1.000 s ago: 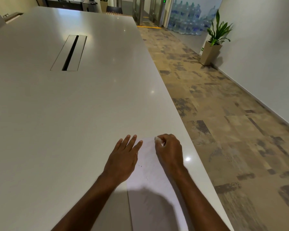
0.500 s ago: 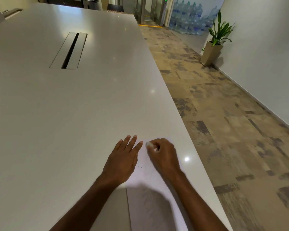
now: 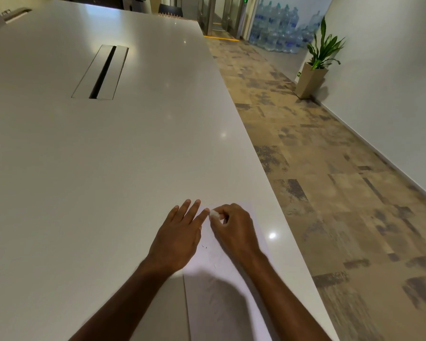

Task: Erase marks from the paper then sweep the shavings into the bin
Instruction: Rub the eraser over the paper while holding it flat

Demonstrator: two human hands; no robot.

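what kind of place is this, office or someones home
Most likely an office meeting area: a long white table with a built-in cable slot, stacked water-cooler bottles by the far wall, and entry turnstiles.

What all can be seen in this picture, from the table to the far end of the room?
table: one, white, fills the left.
cable slot: one, grey with a dark gap, set in the table top.
paper: one sheet, white with faint marks, near the table's right edge.
eraser: one, white, on the paper's far end.
potted plant: one, green in a tan pot, by the right wall.
water bottles: many, blue, stacked at the far end.
floor: tan and grey patches.
left hand: flat on the paper's left edge.
right hand: pinches the eraser.
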